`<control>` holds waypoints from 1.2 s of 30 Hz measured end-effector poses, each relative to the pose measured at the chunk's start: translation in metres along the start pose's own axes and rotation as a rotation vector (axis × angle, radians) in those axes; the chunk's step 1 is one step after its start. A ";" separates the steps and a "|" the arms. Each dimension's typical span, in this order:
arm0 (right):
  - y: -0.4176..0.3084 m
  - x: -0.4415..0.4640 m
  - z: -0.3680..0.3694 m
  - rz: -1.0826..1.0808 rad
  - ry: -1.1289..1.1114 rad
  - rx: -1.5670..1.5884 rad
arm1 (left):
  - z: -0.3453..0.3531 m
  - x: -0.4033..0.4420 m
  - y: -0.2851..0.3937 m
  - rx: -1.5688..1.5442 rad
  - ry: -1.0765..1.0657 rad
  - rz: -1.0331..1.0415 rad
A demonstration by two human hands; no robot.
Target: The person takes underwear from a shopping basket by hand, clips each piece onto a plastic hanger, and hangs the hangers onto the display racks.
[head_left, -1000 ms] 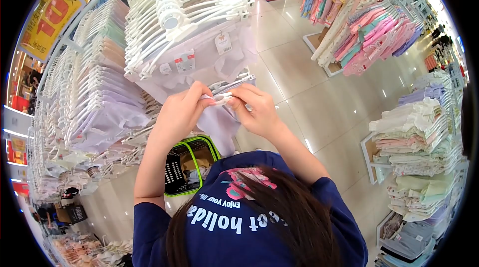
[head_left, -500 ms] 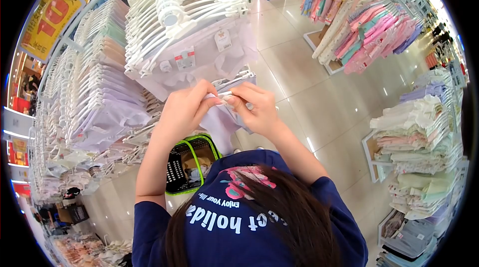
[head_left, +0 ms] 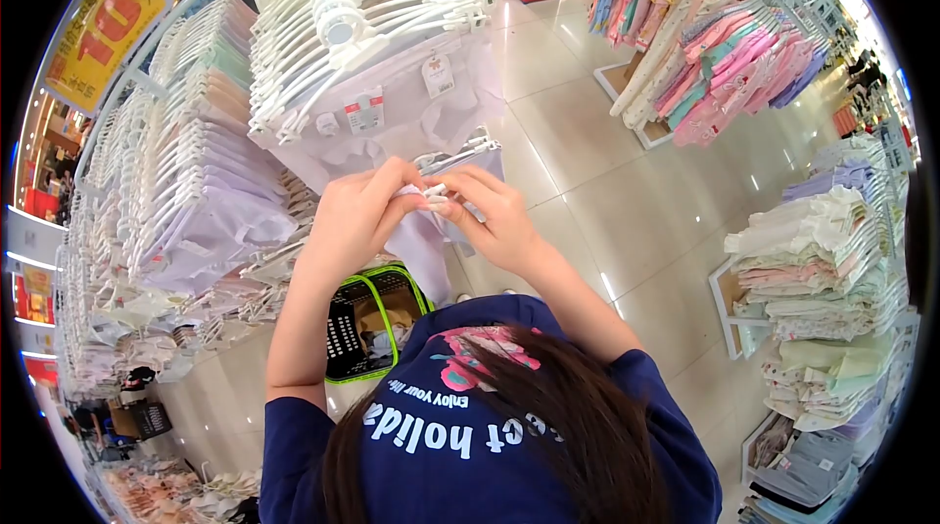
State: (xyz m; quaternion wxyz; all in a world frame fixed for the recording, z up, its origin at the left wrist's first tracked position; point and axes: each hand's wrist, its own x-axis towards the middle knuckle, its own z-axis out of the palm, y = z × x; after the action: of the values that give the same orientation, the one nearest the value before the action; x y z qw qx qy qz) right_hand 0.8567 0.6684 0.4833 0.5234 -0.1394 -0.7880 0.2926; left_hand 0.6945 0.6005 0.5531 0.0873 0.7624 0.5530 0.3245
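Note:
My left hand [head_left: 364, 213] is closed in a pinch on the top edge of a lavender garment [head_left: 419, 255], whose cloth hangs down below my fingers. Close beside it, my right hand [head_left: 493, 215] pinches the white clip end of a hanger [head_left: 435, 195] at the garment's edge. The fingertips of both hands nearly meet, and most of the hanger is hidden behind them. Just beyond, pale lilac clothes [head_left: 392, 118] with paper tags hang from a row of white hangers [head_left: 338, 29].
A black shopping basket [head_left: 343, 328] with a green rim and handle is below my left forearm, with items inside. More lavender clothes [head_left: 211, 230] hang at left. Racks of pink clothes [head_left: 725, 83] and pale clothes [head_left: 813, 250] stand across the tiled floor [head_left: 578, 260].
Both hands have shifted slightly left, the right one more, bringing the fingertips closer together. The hanging lavender cloth has swung a little to the left.

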 end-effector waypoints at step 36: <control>-0.062 0.075 -0.166 0.582 -0.739 0.061 | 0.079 -0.040 -0.056 -0.665 0.564 -0.201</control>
State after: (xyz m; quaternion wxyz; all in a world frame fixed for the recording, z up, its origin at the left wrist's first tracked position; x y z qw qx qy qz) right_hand 0.9815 0.7111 0.6230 0.1077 -0.2255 -0.8407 0.4804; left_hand 0.6902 0.6030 0.4480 0.2045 0.5171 0.4922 0.6697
